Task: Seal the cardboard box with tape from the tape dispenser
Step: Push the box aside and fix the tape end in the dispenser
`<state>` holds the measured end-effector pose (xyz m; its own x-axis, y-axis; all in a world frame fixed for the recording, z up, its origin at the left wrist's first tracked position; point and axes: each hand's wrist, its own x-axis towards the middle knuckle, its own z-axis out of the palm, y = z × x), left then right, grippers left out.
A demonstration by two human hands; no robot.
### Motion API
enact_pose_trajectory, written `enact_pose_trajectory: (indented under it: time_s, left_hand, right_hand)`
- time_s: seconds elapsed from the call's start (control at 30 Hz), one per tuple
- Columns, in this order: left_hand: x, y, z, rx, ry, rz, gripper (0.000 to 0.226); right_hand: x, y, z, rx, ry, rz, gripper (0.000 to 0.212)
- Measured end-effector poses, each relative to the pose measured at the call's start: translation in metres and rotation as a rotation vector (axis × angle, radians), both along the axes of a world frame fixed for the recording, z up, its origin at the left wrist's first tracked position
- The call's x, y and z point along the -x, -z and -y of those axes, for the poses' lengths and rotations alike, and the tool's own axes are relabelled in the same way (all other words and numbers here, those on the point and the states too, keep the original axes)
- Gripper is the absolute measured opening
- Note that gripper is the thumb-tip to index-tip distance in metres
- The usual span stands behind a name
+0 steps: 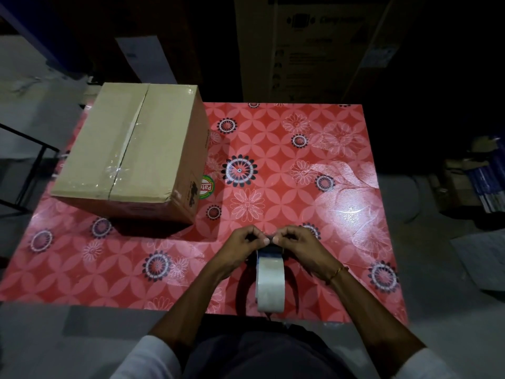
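With my left hand (244, 240) and right hand (293, 240) pinched together on the tape end at the tape dispenser (270, 280) front, I should peel slowly — the cardboard box (131, 149) waits far left of my grip.

A table (300, 149) covered in a red flowered cloth carries a closed box (131, 149) at its far left; a tape dispenser (270, 283) stands at the near edge, right of the box and well apart from it.
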<state>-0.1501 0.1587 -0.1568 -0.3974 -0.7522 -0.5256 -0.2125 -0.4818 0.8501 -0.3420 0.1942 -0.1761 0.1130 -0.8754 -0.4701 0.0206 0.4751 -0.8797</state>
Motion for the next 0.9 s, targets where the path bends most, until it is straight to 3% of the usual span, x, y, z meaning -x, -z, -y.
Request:
enact_pose_trajectory:
  time_s: [0.27,0.6,0.9]
  left_hand:
    - [-0.002,0.001,-0.002,-0.002,-0.014,-0.028,0.012]
    - [-0.003,-0.002,-0.002,-0.002,0.017,-0.007,0.013]
    - [0.003,-0.013,-0.001,0.056,0.041,-0.011,0.011]
  right_hand:
    - [0.0,-0.007,0.006,0.087,-0.106,-0.115,0.01]
    - [-0.002,-0.014,0.001,0.071,-0.059,-0.111,0.011]
    - [-0.008,-0.011,0.001,0.157,-0.052,-0.246,0.025]
